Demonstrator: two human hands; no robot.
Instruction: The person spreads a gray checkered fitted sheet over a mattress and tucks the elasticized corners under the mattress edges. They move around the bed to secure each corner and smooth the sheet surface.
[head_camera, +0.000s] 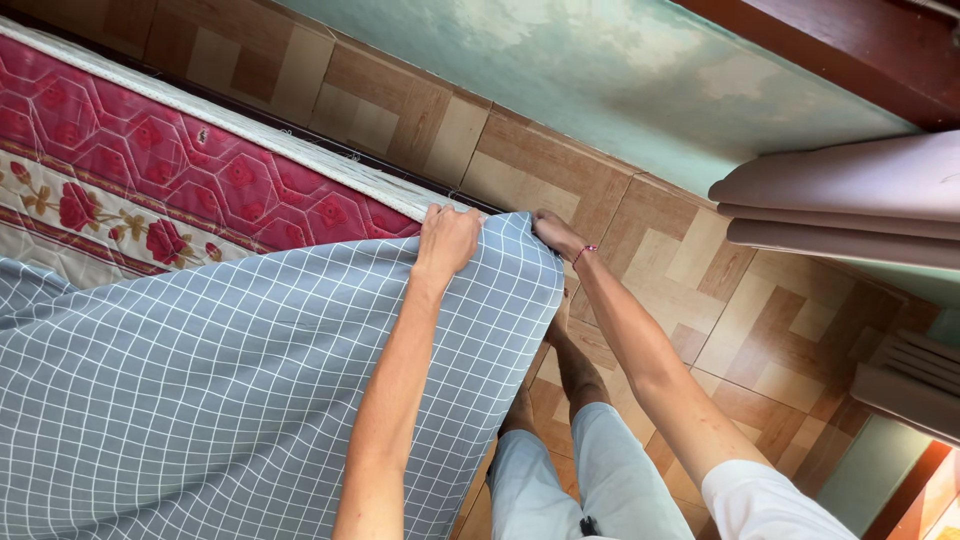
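A grey-blue bed sheet (200, 380) with a white grid pattern lies over a mattress (150, 170) quilted in red with rose print. My left hand (446, 240) grips the sheet's edge at the mattress corner. My right hand (556, 232), with a red thread on its wrist, holds the same corner of the sheet from the side, close to the left hand. Both arms are stretched out. The sheet covers the near part of the mattress; the far strip of red quilting lies bare.
A floor of brown wood-pattern tiles (700, 290) runs beside the bed, and my legs stand on it. A pale green wall (600, 70) is beyond. Pinkish curtain folds (840, 200) hang at the right.
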